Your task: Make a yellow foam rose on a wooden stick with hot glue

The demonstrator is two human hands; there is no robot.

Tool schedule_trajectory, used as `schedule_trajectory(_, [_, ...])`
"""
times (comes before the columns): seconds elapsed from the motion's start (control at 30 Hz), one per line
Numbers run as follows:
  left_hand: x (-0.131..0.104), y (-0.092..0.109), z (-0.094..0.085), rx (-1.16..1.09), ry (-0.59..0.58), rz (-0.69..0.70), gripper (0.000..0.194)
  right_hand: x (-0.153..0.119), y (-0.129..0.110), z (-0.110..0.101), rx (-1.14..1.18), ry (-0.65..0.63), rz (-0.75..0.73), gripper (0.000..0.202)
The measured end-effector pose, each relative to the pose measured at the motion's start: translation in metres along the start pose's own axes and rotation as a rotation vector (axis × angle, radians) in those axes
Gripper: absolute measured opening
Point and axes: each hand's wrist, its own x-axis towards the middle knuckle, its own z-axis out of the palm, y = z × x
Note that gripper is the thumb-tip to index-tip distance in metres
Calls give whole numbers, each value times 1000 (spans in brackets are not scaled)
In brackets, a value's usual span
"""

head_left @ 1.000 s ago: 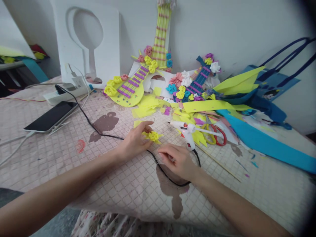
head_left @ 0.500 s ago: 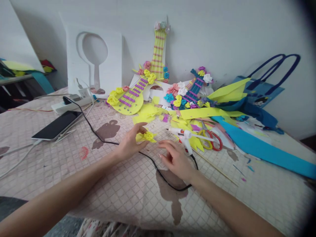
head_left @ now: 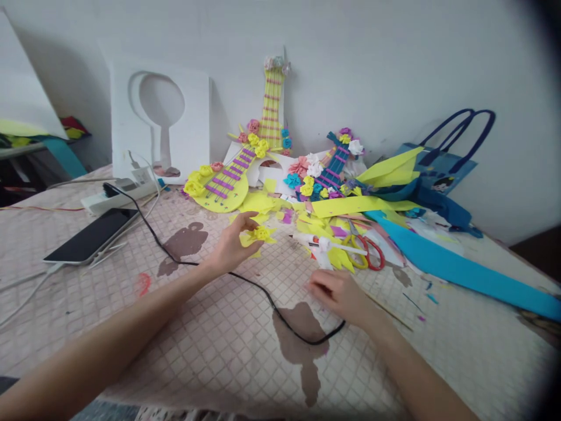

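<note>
A yellow paper flower (head_left: 262, 234) with pointed edges is held between the thumb and fingers of my left hand (head_left: 236, 241), over the middle of the table. My right hand (head_left: 337, 292) has its fingers curled inward, near the handle end of the white glue gun (head_left: 324, 243); whether anything is in those fingers is hidden. The glue gun lies beside the red-handled scissors (head_left: 374, 252) and yellow paper scraps (head_left: 313, 225). A black cord (head_left: 263, 287) runs across the table and passes under my left forearm.
Paper-flowered guitar shapes (head_left: 228, 184) stand against the wall behind. At the left lie a phone (head_left: 92, 237) and a power strip (head_left: 118, 196). On the right are a long blue strip (head_left: 447, 257), a thin stick (head_left: 390, 311) and a blue bag (head_left: 451, 169).
My right hand has moved away from the flower, toward the right and nearer to me, and its fingers have curled in. The left hand still holds the flower. The view has shifted slightly.
</note>
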Motion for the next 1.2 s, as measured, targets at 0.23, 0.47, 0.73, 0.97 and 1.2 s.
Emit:
schedule_trajectory(0.23, [-8,-7,-12,-31,33,-12,51,-19,35,6,-46,406,565,29])
schedule_trajectory(0.47, [-9,-11,-14,-55,-20,0,55,21,35,5,-103,227,473,18])
schedule_trajectory(0.73, [-10,-6,-22,-39,24,15,54,67,34,24,-109,246,408,17])
schedule_trajectory(0.97, [-10,-2,-28,-47,40,14,53,43,47,-1,-15,187,394,24])
schedule_trajectory(1.2, [-14,-5,-21,0,-20,4,55,3,74,-56,-143,-179,408,14])
